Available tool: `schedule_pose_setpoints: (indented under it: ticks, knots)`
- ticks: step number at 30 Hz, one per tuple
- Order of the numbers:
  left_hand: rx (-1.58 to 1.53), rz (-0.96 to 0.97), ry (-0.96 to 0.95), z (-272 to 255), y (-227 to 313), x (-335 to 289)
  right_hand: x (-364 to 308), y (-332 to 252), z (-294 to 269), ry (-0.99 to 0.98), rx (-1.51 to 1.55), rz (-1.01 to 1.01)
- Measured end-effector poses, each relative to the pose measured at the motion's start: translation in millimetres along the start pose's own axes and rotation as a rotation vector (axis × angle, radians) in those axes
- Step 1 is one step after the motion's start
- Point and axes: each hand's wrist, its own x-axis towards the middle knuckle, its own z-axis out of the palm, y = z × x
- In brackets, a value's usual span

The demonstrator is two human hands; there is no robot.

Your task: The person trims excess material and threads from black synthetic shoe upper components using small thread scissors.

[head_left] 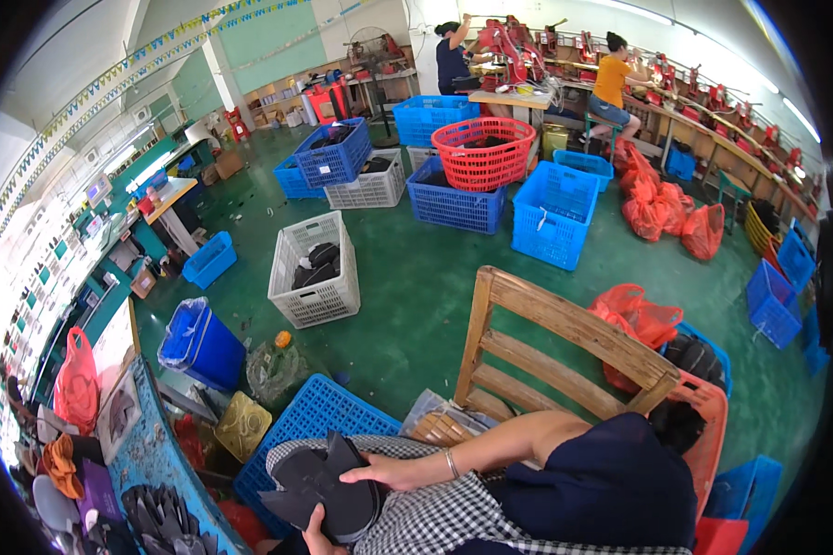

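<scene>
On my lap, over a black-and-white checked apron (426, 513), lies a small bundle of flat black shoe pieces (329, 486). They have rounded ends, and pointed flaps stick out at the top and left. My right hand (387, 470), with a bracelet at the wrist, comes in from the right and grips their upper edge, thumb on top. From below, my left hand (317, 535) holds the near left edge; only its thumb and part of the hand show. The fingers under the pieces are hidden. More black pieces (162, 518) are heaped on the worn blue bench (157, 453) at my left.
A blue crate (319, 412) sits before my knees, with a wooden chair (565, 333) at the right. A white crate (315, 296) of black pieces, a blue bin (204, 342) and red bags (652, 199) stand on the green floor. Two people (611, 83) (453, 57) work at far benches.
</scene>
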Motion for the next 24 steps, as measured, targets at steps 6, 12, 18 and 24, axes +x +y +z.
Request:
schedule_pose_setpoints:
  ticks: [6,12,18,24]
  knots:
    - [-0.047,0.048,0.014,-3.2,6.7,-7.3,-0.9,3.2,7.3,-0.015,0.003,-0.030]
    - [-0.015,0.286,-0.005,9.3,39.0,-24.9,1.9,-9.5,22.6,-0.064,0.051,0.057]
    - [0.096,0.393,0.175,-29.9,50.1,-77.6,14.9,-10.2,29.7,-0.333,-0.195,0.367]
    - [-0.280,0.460,0.577,-80.5,2.2,-192.4,76.8,4.4,68.3,-0.993,-0.619,0.548]
